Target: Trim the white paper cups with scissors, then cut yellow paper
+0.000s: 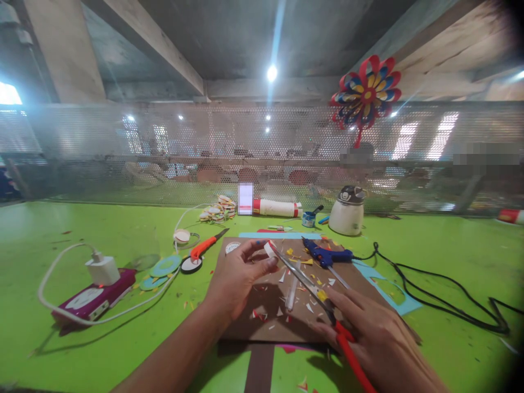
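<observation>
My left hand (241,275) pinches a small white paper piece (270,250) between thumb and fingers above a brown cardboard sheet (249,319). My right hand (374,335) grips red-handled scissors (305,281), whose long blades reach up and left to the paper piece. Coloured paper scraps (282,311) and a glue stick (291,292) lie on the cardboard under the hands. A blue glue gun (326,255) rests on the cardboard's far right corner.
On the green table (82,234): an orange utility knife (204,246), teal paper discs (164,267), a magenta box (92,300) with a white charger and cable, a white pot (347,213), a black cord (434,286), a phone (245,198). A mesh fence carries a paper pinwheel (365,94).
</observation>
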A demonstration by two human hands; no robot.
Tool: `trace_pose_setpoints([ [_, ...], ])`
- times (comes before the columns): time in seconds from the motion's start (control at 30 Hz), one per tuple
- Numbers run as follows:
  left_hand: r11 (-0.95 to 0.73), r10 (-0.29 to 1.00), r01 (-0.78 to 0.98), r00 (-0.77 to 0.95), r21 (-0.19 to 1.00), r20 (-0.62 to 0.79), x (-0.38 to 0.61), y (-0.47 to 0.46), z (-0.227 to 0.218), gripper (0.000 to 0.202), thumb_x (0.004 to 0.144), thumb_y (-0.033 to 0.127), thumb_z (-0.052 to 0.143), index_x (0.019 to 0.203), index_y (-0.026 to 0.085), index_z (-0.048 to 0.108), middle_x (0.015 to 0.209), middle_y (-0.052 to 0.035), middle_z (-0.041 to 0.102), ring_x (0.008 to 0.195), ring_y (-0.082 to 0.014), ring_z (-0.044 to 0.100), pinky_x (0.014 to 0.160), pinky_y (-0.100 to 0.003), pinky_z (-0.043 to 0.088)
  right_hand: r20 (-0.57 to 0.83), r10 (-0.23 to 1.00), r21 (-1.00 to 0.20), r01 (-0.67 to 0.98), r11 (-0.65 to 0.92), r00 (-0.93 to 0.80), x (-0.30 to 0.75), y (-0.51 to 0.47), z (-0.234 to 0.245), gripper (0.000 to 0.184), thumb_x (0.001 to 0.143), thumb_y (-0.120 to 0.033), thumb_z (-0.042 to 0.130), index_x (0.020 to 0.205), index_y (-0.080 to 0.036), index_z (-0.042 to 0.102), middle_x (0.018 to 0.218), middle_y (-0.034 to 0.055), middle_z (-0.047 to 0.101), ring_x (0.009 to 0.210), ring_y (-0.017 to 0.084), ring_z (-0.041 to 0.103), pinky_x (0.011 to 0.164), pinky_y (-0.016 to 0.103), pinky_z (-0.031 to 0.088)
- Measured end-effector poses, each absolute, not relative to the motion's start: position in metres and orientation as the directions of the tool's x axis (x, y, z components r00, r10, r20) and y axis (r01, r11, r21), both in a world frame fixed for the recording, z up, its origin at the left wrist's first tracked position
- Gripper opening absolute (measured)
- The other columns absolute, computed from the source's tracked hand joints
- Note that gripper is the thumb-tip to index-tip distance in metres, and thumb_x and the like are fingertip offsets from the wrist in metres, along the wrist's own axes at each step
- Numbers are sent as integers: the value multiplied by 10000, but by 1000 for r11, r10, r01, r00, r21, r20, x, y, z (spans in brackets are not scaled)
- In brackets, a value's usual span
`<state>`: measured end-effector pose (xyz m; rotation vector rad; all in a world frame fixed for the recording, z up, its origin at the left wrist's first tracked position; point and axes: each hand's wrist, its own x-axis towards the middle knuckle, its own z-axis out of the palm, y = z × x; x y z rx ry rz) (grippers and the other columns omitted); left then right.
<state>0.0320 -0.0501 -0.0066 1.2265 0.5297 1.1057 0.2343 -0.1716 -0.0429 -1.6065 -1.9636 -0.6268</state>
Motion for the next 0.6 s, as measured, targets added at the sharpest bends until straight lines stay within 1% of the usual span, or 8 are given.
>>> trace_pose_setpoints([
  [0.13, -81, 881, -386, 403, 919, 247, 33, -51, -8, 370, 664, 226, 778, 1009, 166, 657, 998, -87, 678, 887, -192, 629, 836, -364, 493, 674, 719, 36, 980, 195, -168, 230, -172, -37, 393, 871, -523, 492, 1081, -228, 645, 894, 70, 746, 729, 214, 718, 559, 291, 585],
  [0.23, -100, 875, -389, 403, 916, 266, 33, -50, -10, 356, 690, 234, 759, 1025, 176, 653, 1038, -88, 672, 920, -193, 622, 848, -358, 482, 684, 709, 36, 978, 205, -174, 228, -172, -34, 380, 870, -525, 491, 1059, -235, 649, 874, 57, 749, 713, 207, 719, 544, 281, 582],
  [0.37, -110, 870, -383, 409, 917, 275, 33, -50, -11, 349, 702, 237, 751, 1029, 174, 647, 1040, -91, 670, 922, -194, 620, 858, -368, 478, 684, 709, 30, 978, 209, -172, 229, -172, -36, 385, 874, -528, 482, 1047, -230, 654, 861, 52, 749, 696, 199, 717, 533, 275, 578],
  [0.6, -110, 871, -372, 410, 922, 269, 32, -50, -12, 351, 704, 238, 749, 1034, 173, 647, 1081, -105, 666, 939, -211, 628, 881, -394, 477, 677, 723, 20, 985, 170, -139, 232, -171, -43, 402, 858, -511, 508, 1087, -224, 671, 923, 68, 752, 761, 215, 723, 598, 303, 592],
])
